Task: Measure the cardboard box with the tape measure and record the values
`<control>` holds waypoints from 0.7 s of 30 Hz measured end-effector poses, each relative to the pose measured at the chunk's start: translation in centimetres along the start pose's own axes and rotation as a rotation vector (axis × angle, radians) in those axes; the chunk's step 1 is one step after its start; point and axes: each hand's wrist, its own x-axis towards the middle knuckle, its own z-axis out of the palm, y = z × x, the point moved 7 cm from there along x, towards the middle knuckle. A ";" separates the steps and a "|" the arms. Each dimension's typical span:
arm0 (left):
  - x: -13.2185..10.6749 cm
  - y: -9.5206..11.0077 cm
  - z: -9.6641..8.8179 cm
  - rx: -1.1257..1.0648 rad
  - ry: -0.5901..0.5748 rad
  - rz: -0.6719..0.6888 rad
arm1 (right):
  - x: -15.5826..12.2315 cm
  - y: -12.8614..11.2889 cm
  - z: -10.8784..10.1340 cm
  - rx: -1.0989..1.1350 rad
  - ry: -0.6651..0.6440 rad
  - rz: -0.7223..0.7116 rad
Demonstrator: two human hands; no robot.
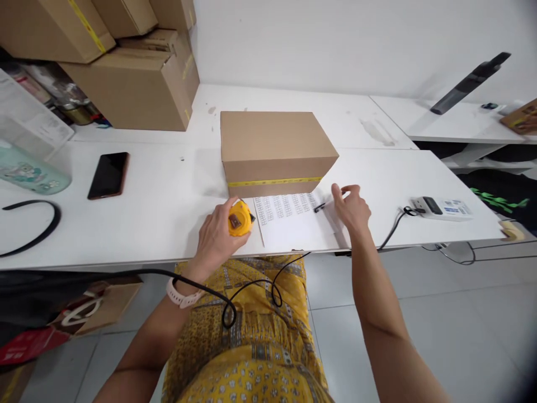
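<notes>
A closed cardboard box [274,143] stands on the white table [159,212] in front of me. A yellow tape blade [274,182] runs along the lower front edge of the box. My left hand [218,232] is wrapped round the yellow tape measure case [240,218] at the box's left corner. My right hand [351,208] is at the box's right corner, fingers pinched near the tape's end and close to a black pen [322,206]. A printed sheet of paper [291,221] lies between my hands at the table's front edge.
A black phone [108,174] lies to the left, beside a clear container [29,151] and a curved black band [37,224]. Stacked cardboard boxes [134,84] fill the back left corner. A white device [440,207] with a black cable [390,229] sits at the right.
</notes>
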 end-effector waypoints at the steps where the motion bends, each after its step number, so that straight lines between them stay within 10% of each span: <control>1: 0.6 -0.5 0.3 0.073 0.002 0.003 | 0.7 -0.3 0.8 -0.065 -0.056 -0.024; 6: 1.2 -1.0 1.2 0.184 0.066 0.078 | 1.2 0.3 2.0 0.030 -0.114 -0.087; 12: -3.7 4.6 3.0 -0.029 0.164 0.472 | -5.0 2.1 -1.2 1.222 -0.147 -0.088; 21: -5.6 6.2 8.5 0.218 -0.085 0.512 | -12.1 -4.7 2.6 1.285 -0.171 -0.207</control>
